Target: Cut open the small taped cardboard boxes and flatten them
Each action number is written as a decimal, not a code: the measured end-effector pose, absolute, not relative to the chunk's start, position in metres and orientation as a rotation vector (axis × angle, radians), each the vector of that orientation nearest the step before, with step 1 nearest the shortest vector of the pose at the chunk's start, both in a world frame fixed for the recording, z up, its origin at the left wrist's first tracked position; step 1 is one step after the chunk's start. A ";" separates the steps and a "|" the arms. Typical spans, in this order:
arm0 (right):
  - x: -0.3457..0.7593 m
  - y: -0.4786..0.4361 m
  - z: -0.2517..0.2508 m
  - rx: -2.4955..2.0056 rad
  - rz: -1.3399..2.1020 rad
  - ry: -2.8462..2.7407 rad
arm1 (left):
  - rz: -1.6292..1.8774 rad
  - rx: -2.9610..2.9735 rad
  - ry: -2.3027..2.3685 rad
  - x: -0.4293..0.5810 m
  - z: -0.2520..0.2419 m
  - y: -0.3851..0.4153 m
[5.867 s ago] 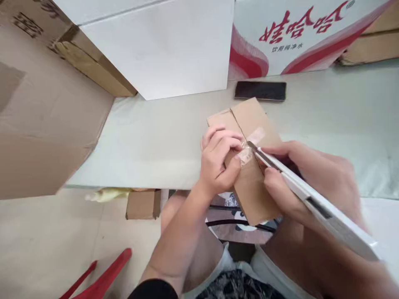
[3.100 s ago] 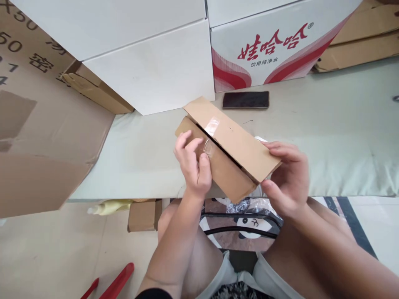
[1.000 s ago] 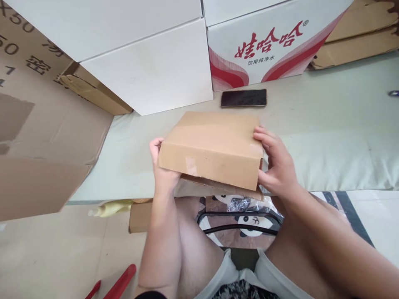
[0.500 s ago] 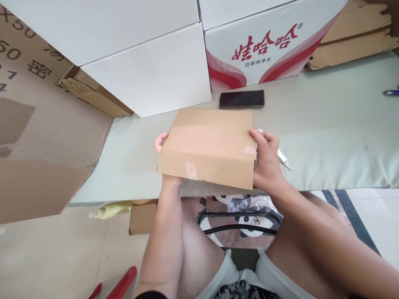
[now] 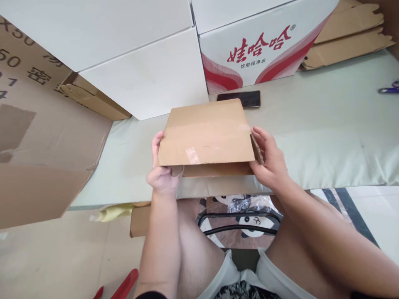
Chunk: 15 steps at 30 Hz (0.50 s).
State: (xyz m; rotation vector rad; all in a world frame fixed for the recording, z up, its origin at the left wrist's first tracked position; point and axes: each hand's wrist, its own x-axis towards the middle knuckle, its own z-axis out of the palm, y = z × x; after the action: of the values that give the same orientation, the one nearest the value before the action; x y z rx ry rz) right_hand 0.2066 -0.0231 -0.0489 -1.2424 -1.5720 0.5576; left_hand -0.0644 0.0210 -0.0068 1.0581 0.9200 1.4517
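A brown cardboard box [image 5: 205, 133] is tilted between my two hands above the cloth-covered table [image 5: 324, 124]. Its near side shows a dark gap under the top panel, and a strip of clear tape sticks to that panel's front edge. My left hand [image 5: 162, 170] grips the left end, fingers round the side and thumb below. At the right end my right hand [image 5: 269, 160] closes on a small side flap that sticks outward. A black phone [image 5: 252, 99] lies just behind the box, partly covered by it.
White cartons [image 5: 146, 79] and a red-and-white water carton [image 5: 255, 54] stand along the back. A large brown carton [image 5: 62, 158] fills the left. Folded cardboard [image 5: 346, 45] lies at back right, with a purple-handled object [image 5: 388, 90] at the right edge. Below is a black metal bar [image 5: 240, 216].
The box has tipped, and its near edge has lifted, baring a gap underneath. At the right end a side flap now shows. The white cutter beside my right hand has gone out of sight.
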 end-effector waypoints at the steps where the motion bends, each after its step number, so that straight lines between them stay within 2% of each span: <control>1: 0.208 -0.022 -0.048 -1.280 0.547 -1.549 | 1.447 1.036 0.916 -0.065 -0.005 0.022; 6: 0.217 -0.016 -0.051 -1.393 0.463 -1.479 | 1.365 0.886 0.951 -0.066 -0.005 0.028; 15: 0.221 -0.025 -0.048 -0.909 0.593 -1.602 | 1.305 0.853 1.093 -0.080 -0.017 0.038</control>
State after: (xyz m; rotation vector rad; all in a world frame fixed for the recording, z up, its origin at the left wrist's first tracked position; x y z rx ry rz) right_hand 0.2207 -0.0251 -0.0481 -0.9090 -1.6017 0.5925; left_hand -0.0798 0.0376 -0.0167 0.8532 1.0930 1.3052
